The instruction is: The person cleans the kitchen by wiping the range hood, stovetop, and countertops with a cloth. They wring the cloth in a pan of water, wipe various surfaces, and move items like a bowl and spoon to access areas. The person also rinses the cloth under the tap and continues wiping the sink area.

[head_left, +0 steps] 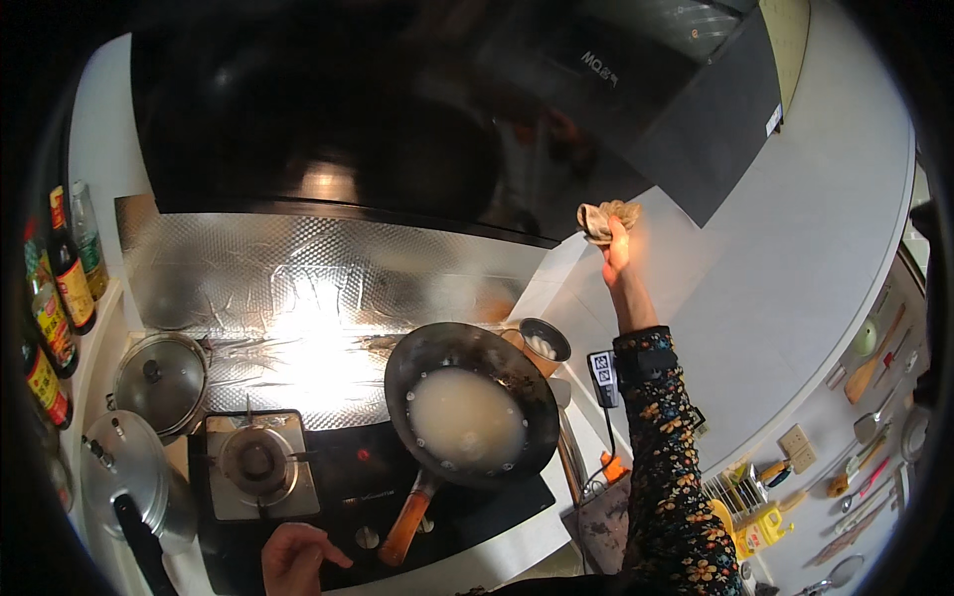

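My right hand [616,249] grips a crumpled, stained cloth [607,220] and holds it at the lower right corner of the black range hood [447,171]. A flowered dark sleeve covers that arm. My left hand [298,557] hangs with curled fingers over the front edge of the black gas hob [346,462]; nothing shows in it. A dark wok [473,406] with cloudy liquid sits on the hob's right side. Its wooden handle [406,525] points toward me, to the right of my left hand.
An uncovered burner [257,463] is on the left, beside a pressure cooker [130,477] and a lidded pot [162,380]. Sauce bottles [71,279] line the left ledge. A small pot [546,340] stands behind the wok. Foil [320,276] covers the wall; utensils [879,417] hang right.
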The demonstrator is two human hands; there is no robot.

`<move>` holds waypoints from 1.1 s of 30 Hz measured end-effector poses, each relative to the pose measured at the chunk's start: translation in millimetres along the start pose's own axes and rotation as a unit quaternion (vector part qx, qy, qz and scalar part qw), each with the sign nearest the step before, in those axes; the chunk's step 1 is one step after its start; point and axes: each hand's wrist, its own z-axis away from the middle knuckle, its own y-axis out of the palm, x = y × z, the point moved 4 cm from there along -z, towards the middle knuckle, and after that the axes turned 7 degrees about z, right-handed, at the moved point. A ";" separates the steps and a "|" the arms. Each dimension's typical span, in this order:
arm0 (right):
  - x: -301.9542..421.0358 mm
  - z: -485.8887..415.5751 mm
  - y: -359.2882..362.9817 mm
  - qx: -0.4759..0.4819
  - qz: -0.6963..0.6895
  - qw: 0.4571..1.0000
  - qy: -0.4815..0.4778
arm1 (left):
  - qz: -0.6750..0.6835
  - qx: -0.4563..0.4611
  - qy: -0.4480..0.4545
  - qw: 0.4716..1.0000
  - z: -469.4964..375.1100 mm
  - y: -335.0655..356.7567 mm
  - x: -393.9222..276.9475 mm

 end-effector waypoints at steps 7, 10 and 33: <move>-10.6 -37.6 -25.6 -0.106 0.011 0.994 -0.035 | -0.035 -0.047 -0.014 0.998 -1.6 -15.0 14.1; -17.0 -66.8 -35.7 -0.155 0.056 0.986 -0.033 | -0.031 -0.065 -0.028 0.997 -6.9 -14.2 21.0; 66.2 21.7 121.4 -0.177 0.294 0.851 -0.397 | 0.004 -0.167 0.057 0.984 18.2 -31.3 -12.8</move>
